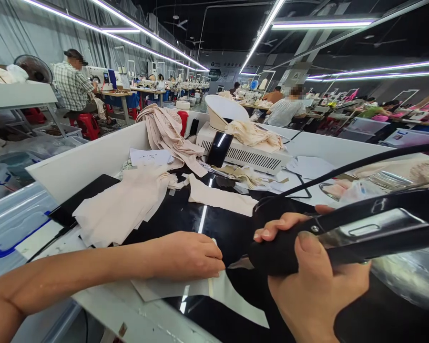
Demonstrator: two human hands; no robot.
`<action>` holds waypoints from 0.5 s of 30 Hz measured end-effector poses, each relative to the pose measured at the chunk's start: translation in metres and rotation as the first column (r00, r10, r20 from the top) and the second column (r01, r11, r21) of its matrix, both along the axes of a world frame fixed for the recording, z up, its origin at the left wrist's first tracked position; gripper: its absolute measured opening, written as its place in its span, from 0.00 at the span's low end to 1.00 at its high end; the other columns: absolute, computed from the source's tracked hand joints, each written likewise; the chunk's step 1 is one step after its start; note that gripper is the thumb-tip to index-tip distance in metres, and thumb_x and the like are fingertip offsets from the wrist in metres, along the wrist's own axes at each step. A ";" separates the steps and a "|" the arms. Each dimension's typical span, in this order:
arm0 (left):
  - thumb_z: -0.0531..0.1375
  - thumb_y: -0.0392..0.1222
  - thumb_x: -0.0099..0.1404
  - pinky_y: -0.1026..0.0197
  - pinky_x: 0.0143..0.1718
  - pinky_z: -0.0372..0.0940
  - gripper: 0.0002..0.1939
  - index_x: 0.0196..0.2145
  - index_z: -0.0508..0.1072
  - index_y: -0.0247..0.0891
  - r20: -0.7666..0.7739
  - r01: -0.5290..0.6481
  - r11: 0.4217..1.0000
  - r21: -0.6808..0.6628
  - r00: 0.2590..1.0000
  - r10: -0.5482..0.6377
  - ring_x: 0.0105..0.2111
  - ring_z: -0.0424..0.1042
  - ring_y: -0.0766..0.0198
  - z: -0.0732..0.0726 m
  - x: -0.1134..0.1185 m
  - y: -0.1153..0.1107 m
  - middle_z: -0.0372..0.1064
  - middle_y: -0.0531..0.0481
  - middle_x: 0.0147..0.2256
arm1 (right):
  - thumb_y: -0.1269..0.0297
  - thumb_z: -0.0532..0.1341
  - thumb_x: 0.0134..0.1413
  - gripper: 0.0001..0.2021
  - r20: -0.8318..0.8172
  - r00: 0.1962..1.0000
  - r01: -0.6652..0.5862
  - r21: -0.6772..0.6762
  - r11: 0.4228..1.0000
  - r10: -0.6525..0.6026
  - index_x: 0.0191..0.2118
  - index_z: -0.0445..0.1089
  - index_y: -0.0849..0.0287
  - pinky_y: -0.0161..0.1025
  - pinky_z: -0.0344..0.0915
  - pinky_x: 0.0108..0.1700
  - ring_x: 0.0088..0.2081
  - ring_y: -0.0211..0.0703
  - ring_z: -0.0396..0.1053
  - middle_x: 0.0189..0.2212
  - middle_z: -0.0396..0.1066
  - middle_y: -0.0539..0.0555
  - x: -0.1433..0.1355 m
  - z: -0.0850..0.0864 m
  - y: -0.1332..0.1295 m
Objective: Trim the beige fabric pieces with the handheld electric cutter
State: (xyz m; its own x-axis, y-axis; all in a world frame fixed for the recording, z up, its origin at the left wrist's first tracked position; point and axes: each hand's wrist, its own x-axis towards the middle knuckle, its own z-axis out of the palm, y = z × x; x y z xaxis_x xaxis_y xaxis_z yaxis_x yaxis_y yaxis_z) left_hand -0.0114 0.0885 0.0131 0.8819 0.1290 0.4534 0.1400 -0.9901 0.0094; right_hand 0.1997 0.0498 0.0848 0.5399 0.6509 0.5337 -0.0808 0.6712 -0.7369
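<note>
My left hand [186,256] lies low over the glossy black work surface [164,238], its fingers curled together on a pale fabric piece [232,295] near the front edge. What is under the fingertips is partly hidden. On the right, my right hand [318,281] wraps round a black rounded hand-held device [375,228] with a silver panel; its exact kind does not show. The thumb is on the near side and the fingertips come round the far side. Beyond the hands lies a curved cream fabric strip [223,197]. A stack of cream cut pieces [125,202] spreads to the left.
A white vented box [243,155] carries cream fabric, with a dark phone [219,148] leaning against it. Beige cloth [171,133] drapes over the low white partition [93,162]. A black cable [350,166] crosses at right. Other people sit at sewing machines behind.
</note>
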 end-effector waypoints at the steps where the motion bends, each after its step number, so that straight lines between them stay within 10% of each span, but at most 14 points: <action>1: 0.64 0.36 0.95 0.56 0.58 0.83 0.12 0.51 0.87 0.34 -0.004 -0.008 1.000 -0.009 1.000 0.008 0.49 0.90 0.55 -0.001 0.000 -0.002 0.90 0.42 0.50 | 0.55 0.88 0.52 0.25 -0.008 1.000 -0.007 0.001 1.000 0.007 0.53 0.82 0.46 0.46 0.80 0.26 0.22 0.46 0.76 0.30 0.80 0.41 -0.001 0.000 0.000; 15: 0.59 0.39 0.98 0.56 0.66 0.82 0.15 0.60 0.88 0.35 0.054 -0.045 0.998 -0.038 0.997 0.047 0.53 0.90 0.54 -0.017 -0.008 -0.008 0.91 0.41 0.58 | 0.48 0.92 0.53 0.29 -0.001 0.999 -0.037 0.041 0.998 0.037 0.52 0.80 0.48 0.46 0.82 0.26 0.23 0.46 0.76 0.31 0.81 0.43 -0.010 -0.007 0.004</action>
State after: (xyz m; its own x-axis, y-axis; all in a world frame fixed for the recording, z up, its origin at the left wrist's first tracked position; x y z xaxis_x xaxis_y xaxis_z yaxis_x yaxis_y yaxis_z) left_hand -0.0195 0.0807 -0.0036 0.8486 0.1860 0.4953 0.1834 -0.9815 0.0543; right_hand 0.1899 0.0543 0.0778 0.5170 0.6482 0.5591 -0.1076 0.6972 -0.7088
